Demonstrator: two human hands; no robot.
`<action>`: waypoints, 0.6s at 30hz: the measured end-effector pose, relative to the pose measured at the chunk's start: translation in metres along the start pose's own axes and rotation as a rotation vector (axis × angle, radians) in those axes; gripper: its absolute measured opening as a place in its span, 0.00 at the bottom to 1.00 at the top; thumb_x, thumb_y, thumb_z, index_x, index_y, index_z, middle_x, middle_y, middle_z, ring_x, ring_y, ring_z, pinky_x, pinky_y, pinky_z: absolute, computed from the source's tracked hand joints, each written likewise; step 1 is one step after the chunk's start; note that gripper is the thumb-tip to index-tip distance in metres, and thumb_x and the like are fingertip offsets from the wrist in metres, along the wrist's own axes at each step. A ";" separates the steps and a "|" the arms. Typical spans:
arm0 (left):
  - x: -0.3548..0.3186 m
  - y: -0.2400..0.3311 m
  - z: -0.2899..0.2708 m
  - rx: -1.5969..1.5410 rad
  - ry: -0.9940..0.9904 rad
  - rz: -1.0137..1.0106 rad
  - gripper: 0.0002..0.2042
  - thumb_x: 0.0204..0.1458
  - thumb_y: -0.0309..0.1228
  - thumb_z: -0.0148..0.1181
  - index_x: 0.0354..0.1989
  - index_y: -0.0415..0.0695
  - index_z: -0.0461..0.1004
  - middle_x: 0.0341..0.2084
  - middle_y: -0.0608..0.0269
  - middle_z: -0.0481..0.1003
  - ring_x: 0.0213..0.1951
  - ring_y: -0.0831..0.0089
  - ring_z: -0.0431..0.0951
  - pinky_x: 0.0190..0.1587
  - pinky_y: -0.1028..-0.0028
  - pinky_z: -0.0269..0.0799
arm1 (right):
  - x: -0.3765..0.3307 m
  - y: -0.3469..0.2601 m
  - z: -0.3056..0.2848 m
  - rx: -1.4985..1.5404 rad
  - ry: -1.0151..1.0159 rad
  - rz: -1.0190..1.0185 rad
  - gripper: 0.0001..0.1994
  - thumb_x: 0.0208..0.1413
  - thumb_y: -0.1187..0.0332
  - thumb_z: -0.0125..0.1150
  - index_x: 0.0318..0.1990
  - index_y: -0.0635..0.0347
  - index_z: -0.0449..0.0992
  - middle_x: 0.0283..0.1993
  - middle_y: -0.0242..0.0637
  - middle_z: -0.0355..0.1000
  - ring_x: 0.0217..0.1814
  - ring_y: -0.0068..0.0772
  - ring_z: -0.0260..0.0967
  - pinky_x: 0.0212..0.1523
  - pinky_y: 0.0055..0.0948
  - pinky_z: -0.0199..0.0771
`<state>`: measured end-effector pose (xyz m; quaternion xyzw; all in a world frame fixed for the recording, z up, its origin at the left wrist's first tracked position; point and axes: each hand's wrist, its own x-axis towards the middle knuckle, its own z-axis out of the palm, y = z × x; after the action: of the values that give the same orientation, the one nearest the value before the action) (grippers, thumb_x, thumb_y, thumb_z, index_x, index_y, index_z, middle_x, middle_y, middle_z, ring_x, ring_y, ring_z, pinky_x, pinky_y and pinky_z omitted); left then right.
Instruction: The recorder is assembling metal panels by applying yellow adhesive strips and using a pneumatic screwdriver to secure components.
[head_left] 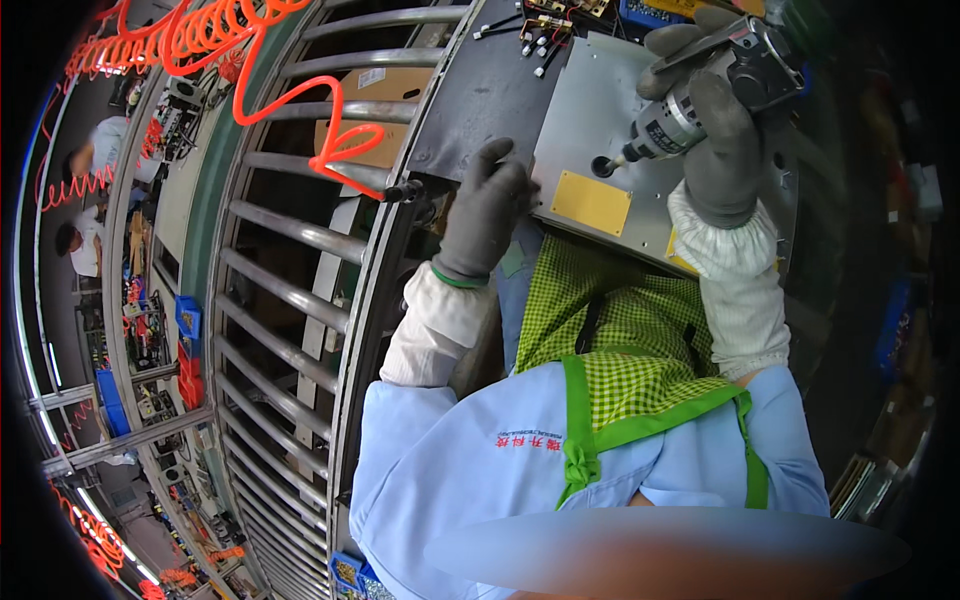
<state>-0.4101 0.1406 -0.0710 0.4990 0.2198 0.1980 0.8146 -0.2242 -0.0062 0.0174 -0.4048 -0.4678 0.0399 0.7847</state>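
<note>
My right hand [722,150], in a grey glove, is wrapped round a power drill [672,125] with a silver-grey body and a black rear part. The drill points left and down over a flat metal panel [585,115]. Its tip is beside a small round black spot [602,166] on the panel; I cannot tell whether the two touch. A yellow rectangular label [592,203] lies on the panel below the tip. My left hand [487,212], also gloved in grey, is at the panel's left edge, fingers loosely bent and apart, with nothing visible in it.
Left of the bench runs a roller conveyor [290,285] with a cardboard box [375,115] on it. A coiled orange air hose [335,130] hangs over it, ending in a black fitting [403,191]. Wires with connectors [540,45] lie at the far bench end. People [88,240] are farther left.
</note>
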 end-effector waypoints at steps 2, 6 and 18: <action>0.005 -0.004 -0.001 -0.549 -0.083 -0.058 0.18 0.56 0.22 0.51 0.56 0.33 0.63 0.46 0.51 0.70 0.52 0.64 0.71 0.57 0.69 0.68 | 0.006 0.001 0.004 0.070 -0.024 -0.025 0.23 0.57 0.67 0.54 0.60 0.65 0.63 0.49 0.49 0.74 0.40 0.33 0.75 0.40 0.32 0.77; 0.005 -0.018 0.007 -0.486 -0.185 -0.062 0.18 0.60 0.19 0.46 0.59 0.28 0.58 0.50 0.45 0.70 0.53 0.62 0.74 0.54 0.73 0.74 | 0.011 -0.007 0.028 0.287 0.000 -0.008 0.23 0.57 0.65 0.52 0.60 0.64 0.63 0.49 0.49 0.74 0.41 0.36 0.76 0.39 0.35 0.79; -0.004 -0.023 0.011 0.434 -0.096 0.284 0.14 0.55 0.34 0.64 0.42 0.35 0.76 0.23 0.67 0.75 0.25 0.82 0.75 0.28 0.80 0.71 | 0.011 0.030 0.017 0.280 0.075 0.064 0.24 0.56 0.62 0.52 0.59 0.64 0.62 0.48 0.53 0.73 0.38 0.41 0.77 0.40 0.39 0.79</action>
<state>-0.4048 0.1214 -0.0867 0.6965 0.1458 0.2345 0.6623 -0.2218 0.0291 0.0086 -0.3073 -0.4149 0.1149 0.8486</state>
